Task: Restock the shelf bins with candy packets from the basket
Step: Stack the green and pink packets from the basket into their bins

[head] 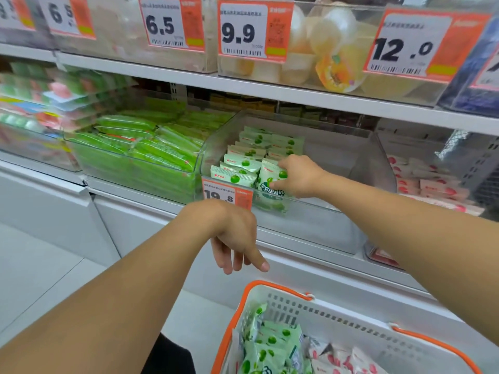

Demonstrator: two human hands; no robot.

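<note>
Two bare arms reach toward a store shelf of clear bins. At the left end of the middle shelf sits a blurred bin of pink and green packs (40, 103), and just right of it a bin heaped with long bright green packets (145, 144). The left hand (237, 236) hangs in front of the shelf edge below an orange price tag reading 19.8 (227, 194), its fingers loosely spread, pointing down and holding nothing. Right of the green heap, the clear bin (378, 168) holds rows of pale green candy packets (251, 155) stacked along its left side. The right hand (299, 175) reaches into this bin near its front edge, thumb and fingers pinching one upright candy packet (272, 184). Below, at the bottom edge of the view, the white basket (351, 317) with orange handles carries more pale green packets (270, 346) on its left side and pink-and-white packets (348, 360) beside them.
</note>
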